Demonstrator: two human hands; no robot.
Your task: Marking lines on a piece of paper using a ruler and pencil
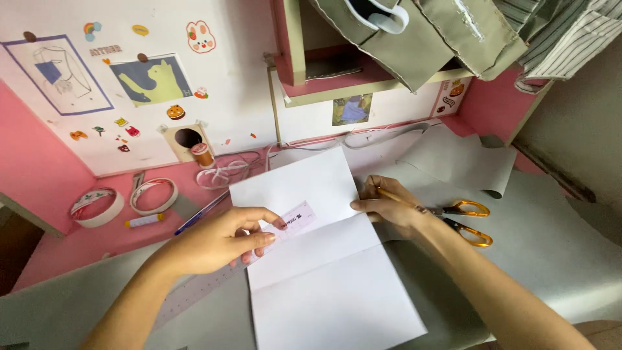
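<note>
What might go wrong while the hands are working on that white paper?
1. The left hand pins a small pink label on the white paper; if the fingers slip, the label may shift crooked.
2. The right hand holds a pencil at the paper's edge; it might leave a stray mark.
3. The orange-handled scissors lie right beside that wrist, so an arm could bump them.
</note>
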